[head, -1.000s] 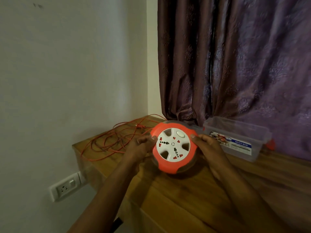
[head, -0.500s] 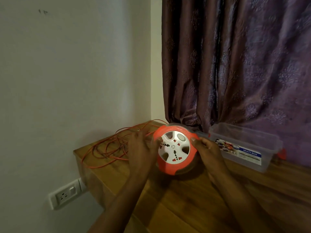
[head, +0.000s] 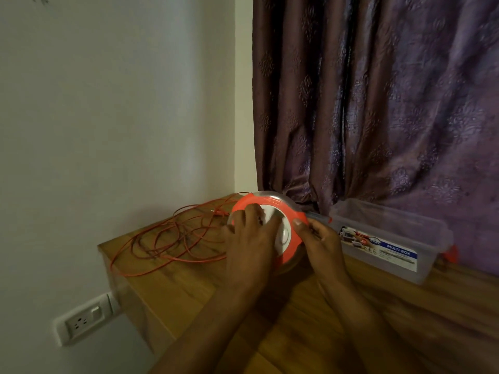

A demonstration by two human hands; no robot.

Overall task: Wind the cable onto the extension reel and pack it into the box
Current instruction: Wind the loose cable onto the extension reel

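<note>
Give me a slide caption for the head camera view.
Left hand on the reel face, right hand pinching its orange rim; cable loose beside the box.

Reel face (head: 283,233) behind left hand (head: 251,238)

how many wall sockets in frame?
1. The wall socket sits low on the white wall, at lower left, beside the wooden table. Others may be hidden behind the curtain or table.
</note>
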